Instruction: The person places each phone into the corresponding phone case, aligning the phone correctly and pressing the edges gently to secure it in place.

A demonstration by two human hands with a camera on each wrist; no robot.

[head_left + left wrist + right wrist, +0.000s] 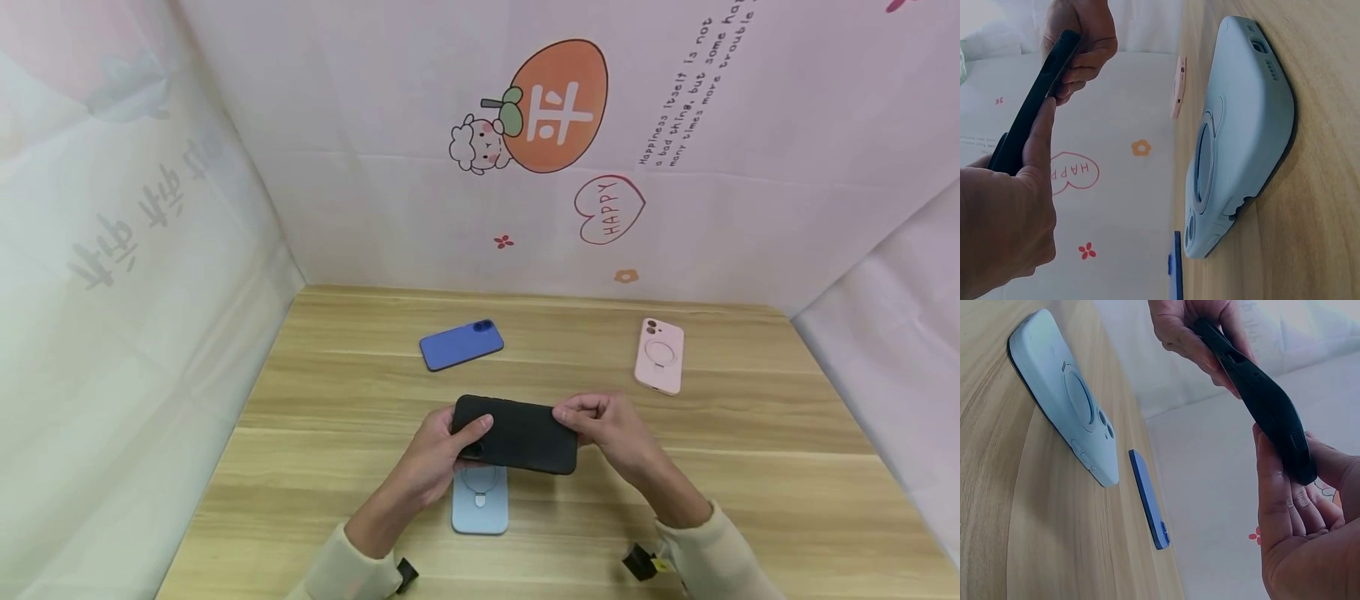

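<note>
Above the table, both hands hold a black phone case (517,435), back face up in the head view. My left hand (426,460) grips its left end, thumb lying across the back near the camera opening. At the far right corner, my right hand (613,429) pinches the edge between thumb and fingers. In the right wrist view the case (1272,409) looks bowed along its side. Whether a phone sits inside, I cannot tell. Partly hidden below the left hand lies a light blue phone case (480,504) with a ring on its back.
A blue phone (461,344) lies farther back on the wooden table (360,417). Toward the back right is a pink phone case (660,357) with a ring. Printed white cloth (390,208) hangs behind the table and along both sides.
</note>
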